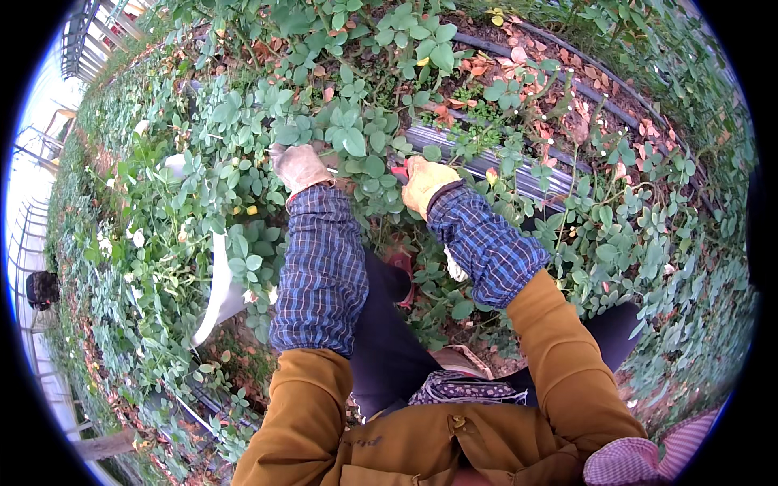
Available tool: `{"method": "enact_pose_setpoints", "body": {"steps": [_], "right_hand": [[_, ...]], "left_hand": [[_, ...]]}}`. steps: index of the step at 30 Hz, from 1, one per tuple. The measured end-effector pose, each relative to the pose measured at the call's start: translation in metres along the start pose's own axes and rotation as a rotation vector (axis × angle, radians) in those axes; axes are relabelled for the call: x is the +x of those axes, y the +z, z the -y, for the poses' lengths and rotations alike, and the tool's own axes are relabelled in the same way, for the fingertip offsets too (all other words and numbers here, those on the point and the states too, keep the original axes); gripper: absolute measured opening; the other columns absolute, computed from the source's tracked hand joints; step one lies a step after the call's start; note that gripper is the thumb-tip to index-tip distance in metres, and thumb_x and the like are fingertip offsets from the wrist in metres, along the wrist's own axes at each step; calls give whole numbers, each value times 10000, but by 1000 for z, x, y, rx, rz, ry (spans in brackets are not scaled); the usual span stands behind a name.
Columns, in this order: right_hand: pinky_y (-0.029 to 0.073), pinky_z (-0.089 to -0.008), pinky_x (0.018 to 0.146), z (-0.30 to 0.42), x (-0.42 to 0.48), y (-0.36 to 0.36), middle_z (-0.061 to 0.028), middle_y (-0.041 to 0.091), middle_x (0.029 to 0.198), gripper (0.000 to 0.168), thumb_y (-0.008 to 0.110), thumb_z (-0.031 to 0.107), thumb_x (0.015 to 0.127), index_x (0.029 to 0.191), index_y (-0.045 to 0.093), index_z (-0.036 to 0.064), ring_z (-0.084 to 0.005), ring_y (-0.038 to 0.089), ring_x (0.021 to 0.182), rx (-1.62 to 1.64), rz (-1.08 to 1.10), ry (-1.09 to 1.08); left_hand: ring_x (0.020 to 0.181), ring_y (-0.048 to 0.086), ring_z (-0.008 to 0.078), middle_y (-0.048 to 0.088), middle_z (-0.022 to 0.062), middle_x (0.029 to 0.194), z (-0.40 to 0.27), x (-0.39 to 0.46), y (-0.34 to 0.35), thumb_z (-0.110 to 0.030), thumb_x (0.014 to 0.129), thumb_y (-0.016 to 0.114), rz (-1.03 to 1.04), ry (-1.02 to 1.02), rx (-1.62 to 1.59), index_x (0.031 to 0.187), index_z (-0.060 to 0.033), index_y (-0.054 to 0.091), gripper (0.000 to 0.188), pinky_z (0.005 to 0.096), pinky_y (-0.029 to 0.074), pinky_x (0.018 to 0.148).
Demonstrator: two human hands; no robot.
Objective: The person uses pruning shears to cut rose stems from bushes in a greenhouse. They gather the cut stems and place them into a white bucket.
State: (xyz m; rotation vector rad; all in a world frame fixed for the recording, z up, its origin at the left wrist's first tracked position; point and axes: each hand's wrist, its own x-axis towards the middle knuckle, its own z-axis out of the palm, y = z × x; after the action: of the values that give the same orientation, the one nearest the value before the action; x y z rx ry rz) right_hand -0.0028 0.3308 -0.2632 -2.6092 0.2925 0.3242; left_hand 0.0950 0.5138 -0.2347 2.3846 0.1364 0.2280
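Note:
Both of my hands wear work gloves and reach into leafy rose bushes [346, 133]. My left hand [301, 169], in a pale, soiled glove, is curled among the leaves. Its fingertips are partly hidden, so whether it holds a stem does not show. To its right, my right hand [424, 184], in a yellowish glove, is closed around a red-handled tool [400, 172]. Leaves and the glove cover most of that tool. A red-and-yellow rosebud [492, 176] stands just right of the right hand. Several white roses [138, 238] bloom on the left.
Shiny striped plastic film [516, 167] and dark hoses [583, 91] run along the bed, among fallen dry leaves [477, 64]. A white curved object [219, 291] stands in the plants at left. My red shoe [402, 273] is below. A greenhouse frame [36, 231] rises at far left.

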Motion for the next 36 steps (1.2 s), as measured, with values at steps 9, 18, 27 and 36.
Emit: {"method": "enact_pose_setpoints", "body": {"steps": [9,18,27,36], "right_hand": [[591,-520,717,2,49,2,-169,544,1339,325,696,133,827,1143,700,59,-304,615,1126,-719,575,-290],[513,-398,909,5,18,-50,-187,670,1133,521,653,272,739,1205,603,45,-332,646,1066,-352,333,-157],[487,-383,954,36,35,-88,-234,610,1230,419,527,182,843,1218,558,-1,-345,613,1125,-325,109,-77],[527,-481,889,49,39,-34,-211,672,1135,386,526,184,911,1245,530,-10,-363,668,1048,-815,192,-83]], "left_hand": [[890,690,244,697,139,1033,-19,-27,19,-98,858,573,-59,146,-418,1163,-99,622,309,326,573,701],[1101,624,354,649,221,1170,23,31,80,-227,881,495,532,120,504,1107,-29,676,351,429,507,938],[1141,624,270,654,164,1215,49,54,111,-219,865,513,611,171,571,1111,-47,699,354,367,500,957],[1074,651,293,699,142,1039,17,41,52,-183,796,664,512,440,724,1034,-132,727,252,388,544,877]]}}
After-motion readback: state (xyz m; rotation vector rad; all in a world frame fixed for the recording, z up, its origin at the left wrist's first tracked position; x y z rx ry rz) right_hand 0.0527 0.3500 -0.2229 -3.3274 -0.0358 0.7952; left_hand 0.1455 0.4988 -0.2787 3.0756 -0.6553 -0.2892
